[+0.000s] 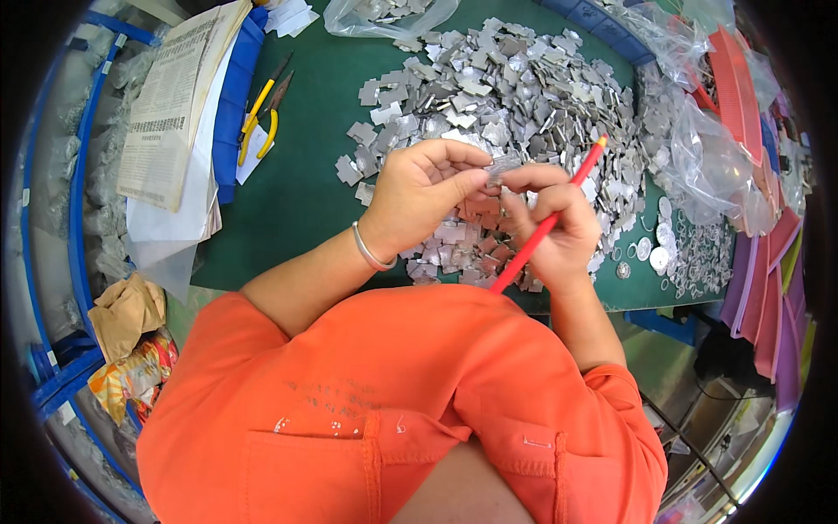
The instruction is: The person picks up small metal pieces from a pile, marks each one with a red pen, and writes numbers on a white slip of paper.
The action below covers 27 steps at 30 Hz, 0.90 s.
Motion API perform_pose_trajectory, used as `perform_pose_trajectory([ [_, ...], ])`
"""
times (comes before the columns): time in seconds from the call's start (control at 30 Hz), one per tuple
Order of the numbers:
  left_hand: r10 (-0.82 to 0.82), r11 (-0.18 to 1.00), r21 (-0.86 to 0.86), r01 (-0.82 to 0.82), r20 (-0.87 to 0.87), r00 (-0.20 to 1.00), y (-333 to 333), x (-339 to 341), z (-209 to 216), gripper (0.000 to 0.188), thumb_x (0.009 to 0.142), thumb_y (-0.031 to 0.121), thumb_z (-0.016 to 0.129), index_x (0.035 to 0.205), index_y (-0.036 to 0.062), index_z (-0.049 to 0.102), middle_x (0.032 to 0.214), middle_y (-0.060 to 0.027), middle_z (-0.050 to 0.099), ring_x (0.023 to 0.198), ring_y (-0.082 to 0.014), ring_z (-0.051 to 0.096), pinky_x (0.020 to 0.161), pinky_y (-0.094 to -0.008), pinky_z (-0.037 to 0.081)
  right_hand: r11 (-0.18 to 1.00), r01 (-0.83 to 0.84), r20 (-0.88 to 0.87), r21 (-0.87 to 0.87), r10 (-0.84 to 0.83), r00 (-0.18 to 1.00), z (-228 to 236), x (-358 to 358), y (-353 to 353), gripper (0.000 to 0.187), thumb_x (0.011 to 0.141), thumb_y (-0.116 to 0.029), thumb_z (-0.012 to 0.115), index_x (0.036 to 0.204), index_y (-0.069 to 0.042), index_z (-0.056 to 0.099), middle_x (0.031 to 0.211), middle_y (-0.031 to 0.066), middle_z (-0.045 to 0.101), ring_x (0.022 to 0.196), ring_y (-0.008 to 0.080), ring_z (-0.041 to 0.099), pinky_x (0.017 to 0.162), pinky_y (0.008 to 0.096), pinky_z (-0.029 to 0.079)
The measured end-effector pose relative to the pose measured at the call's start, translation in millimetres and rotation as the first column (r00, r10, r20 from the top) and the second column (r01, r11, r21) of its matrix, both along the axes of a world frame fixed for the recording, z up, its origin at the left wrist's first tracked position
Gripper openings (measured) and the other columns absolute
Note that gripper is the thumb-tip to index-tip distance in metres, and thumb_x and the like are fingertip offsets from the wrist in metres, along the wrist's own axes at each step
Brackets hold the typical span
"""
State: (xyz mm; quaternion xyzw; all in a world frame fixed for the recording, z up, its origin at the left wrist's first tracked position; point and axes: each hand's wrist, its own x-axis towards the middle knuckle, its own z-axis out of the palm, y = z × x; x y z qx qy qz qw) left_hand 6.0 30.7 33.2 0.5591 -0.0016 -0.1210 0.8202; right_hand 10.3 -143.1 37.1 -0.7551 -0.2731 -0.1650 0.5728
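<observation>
Over the front of a large heap of small flat metal pieces (pixel 515 87), my two hands come together. My left hand (pixel 419 188), with a bangle (pixel 372 249) on its wrist, is closed with thumb and forefinger pinching a small silvery metal piece (pixel 502 166). Fingers partly cover that piece. My right hand (pixel 559 223) is closed round a long red pencil-like stick (pixel 532 253) with a yellowish upper end; its lower end points towards my orange shirt. The right thumb and forefinger are beside the metal piece; whether they grip it I cannot tell.
Yellow-handled pliers (pixel 259 131) lie left on the green table (pixel 305 210), near a blue bin (pixel 244 96) with papers (pixel 170 96). Round discs (pixel 663 236) and small rings (pixel 703 258) lie at right. Clear plastic bags (pixel 703 162) crowd the right edge.
</observation>
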Motion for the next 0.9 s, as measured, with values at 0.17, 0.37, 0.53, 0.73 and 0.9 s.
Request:
perform_pose_trajectory([
  [0.17, 0.009, 0.999, -0.040, -0.010, -0.040, 0.999, -0.5, -1.1, 1.5, 0.019, 0.085, 0.001, 0.059, 0.102, -0.0071, 0.057, 0.093, -0.0129, 0.063, 0.077, -0.0168, 0.064, 0.070, -0.0263, 0.055, 0.947, 0.113, -0.448, 0.302, 0.036, 0.893, 2.4, -4.0, -5.5, 0.027, 0.078, 0.006, 0.065, 0.075, -0.006, 0.041, 0.099, 0.0133, 0.059, 0.074, 0.0104, 0.056, 0.060, 0.0225, 0.047],
  [0.37, -0.022, 0.998, -0.058, 0.018, -0.063, 0.998, -0.9, -2.0, 2.1, 0.019, 0.085, 0.001, 0.059, 0.102, -0.0072, 0.057, 0.093, -0.0133, 0.063, 0.077, -0.0172, 0.065, 0.069, -0.0266, 0.056, 0.926, 0.088, -0.499, 0.368, 0.117, 0.858, -6.3, -10.6, -4.7, 0.027, 0.078, 0.007, 0.065, 0.077, -0.006, 0.041, 0.094, 0.0112, 0.058, 0.071, 0.0073, 0.053, 0.057, 0.0203, 0.045],
  [0.53, -0.028, 0.997, -0.067, 0.023, -0.075, 0.997, -1.2, -3.4, 4.3, 0.020, 0.086, 0.002, 0.059, 0.103, -0.0073, 0.057, 0.093, -0.0140, 0.063, 0.077, -0.0182, 0.065, 0.068, -0.0274, 0.056, 0.903, 0.091, -0.505, 0.419, 0.149, 0.850, -6.9, -11.8, -8.3, 0.025, 0.081, 0.005, 0.062, 0.079, -0.006, 0.040, 0.098, 0.0134, 0.058, 0.076, 0.0092, 0.056, 0.063, 0.0216, 0.047],
  [0.73, -0.083, 0.986, -0.155, 0.055, -0.176, 0.981, 1.0, -0.6, 2.6, 0.021, 0.087, 0.004, 0.057, 0.104, -0.0075, 0.055, 0.093, -0.0149, 0.063, 0.079, -0.0220, 0.066, 0.068, -0.0281, 0.056, 0.883, 0.071, -0.476, 0.465, 0.181, 0.861, -9.4, -11.9, -8.3, 0.024, 0.081, 0.007, 0.061, 0.080, -0.005, 0.040, 0.102, 0.0172, 0.057, 0.087, 0.0141, 0.060, 0.073, 0.0258, 0.051],
  [0.9, -0.104, 0.981, -0.180, 0.070, -0.187, 0.977, 3.5, -0.4, -1.7, 0.019, 0.087, 0.005, 0.058, 0.103, -0.0060, 0.056, 0.094, -0.0145, 0.063, 0.079, -0.0216, 0.066, 0.068, -0.0284, 0.056, 0.885, 0.081, -0.485, 0.458, 0.173, 0.857, -10.4, -13.2, -8.3, 0.025, 0.080, 0.008, 0.062, 0.079, -0.005, 0.040, 0.103, 0.0170, 0.057, 0.085, 0.0142, 0.060, 0.073, 0.0254, 0.051],
])
